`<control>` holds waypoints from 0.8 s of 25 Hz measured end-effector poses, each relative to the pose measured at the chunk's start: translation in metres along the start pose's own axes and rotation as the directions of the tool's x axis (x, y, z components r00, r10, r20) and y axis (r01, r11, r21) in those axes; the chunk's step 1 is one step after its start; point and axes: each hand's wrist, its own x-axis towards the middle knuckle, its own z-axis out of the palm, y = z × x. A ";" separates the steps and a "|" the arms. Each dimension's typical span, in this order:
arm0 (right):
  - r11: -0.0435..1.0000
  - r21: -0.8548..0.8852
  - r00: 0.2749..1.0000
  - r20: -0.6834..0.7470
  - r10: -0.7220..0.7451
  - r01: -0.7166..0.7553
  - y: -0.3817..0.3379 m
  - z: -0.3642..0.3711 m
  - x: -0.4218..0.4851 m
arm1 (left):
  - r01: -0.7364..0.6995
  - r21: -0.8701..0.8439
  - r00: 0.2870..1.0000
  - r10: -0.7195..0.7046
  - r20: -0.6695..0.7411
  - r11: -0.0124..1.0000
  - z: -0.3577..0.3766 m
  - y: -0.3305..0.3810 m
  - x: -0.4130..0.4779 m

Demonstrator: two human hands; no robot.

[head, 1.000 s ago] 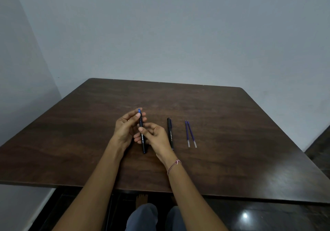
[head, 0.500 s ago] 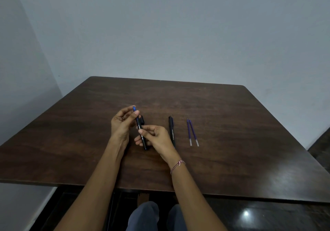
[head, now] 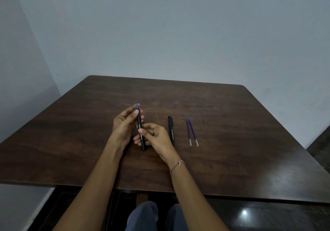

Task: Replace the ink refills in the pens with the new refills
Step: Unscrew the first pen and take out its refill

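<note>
Both hands sit slightly closer together than half a second ago, and the held pen (head: 141, 132) tips a little nearer upright.

Left hand (head: 124, 125) pinches the pen's blue far end between thumb and fingertips, while the right hand (head: 158, 139) curls round the black barrel lower down, both just above the table (head: 232, 159). I judge the task barely begun: this first pen is only being opened (whether the blue part is a tip or the old refill, I cannot tell). A second pen (head: 171, 131) lies untouched right of the hands, and the two new refills (head: 192, 132) lie side by side beyond it, neither fitted yet.
</note>
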 end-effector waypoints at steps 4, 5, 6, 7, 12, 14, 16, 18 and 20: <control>1.000 -0.003 1.000 0.013 -0.007 0.007 -0.001 0.000 -0.001 | -0.015 -0.001 0.999 0.015 -0.046 1.000 0.004 0.001 -0.003; 1.000 0.000 1.000 0.012 -0.008 0.008 -0.001 0.000 -0.001 | -0.013 -0.003 0.999 0.013 -0.038 1.000 0.004 0.001 -0.003; 1.000 0.004 1.000 0.011 -0.009 0.009 -0.001 0.001 -0.001 | 0.004 -0.014 1.000 -0.004 -0.022 1.000 0.004 0.002 -0.003; 1.000 0.008 1.000 0.008 -0.010 0.010 -0.002 0.001 -0.002 | 0.036 -0.037 0.999 -0.036 0.002 0.999 0.003 0.003 -0.003; 1.000 0.009 1.000 -0.001 -0.014 0.014 -0.002 0.001 -0.003 | 0.078 -0.023 0.996 -0.077 0.044 0.997 0.001 0.005 -0.003; 1.000 0.008 1.000 -0.001 -0.014 0.014 -0.002 0.001 -0.003 | 0.061 -0.011 0.998 -0.061 0.023 0.998 0.004 0.005 -0.004; 1.000 0.013 1.000 0.003 -0.013 0.013 -0.002 0.000 -0.003 | 0.063 -0.011 0.998 -0.062 0.015 0.998 0.006 0.005 -0.005; 1.000 0.004 1.000 0.006 -0.013 0.013 -0.002 0.000 -0.003 | 0.060 -0.006 0.998 -0.060 0.007 0.998 0.006 0.005 -0.006; 1.000 -0.002 1.000 0.011 -0.015 0.015 -0.002 0.000 -0.003 | 0.076 -0.029 0.997 -0.076 0.011 0.997 0.005 0.005 -0.004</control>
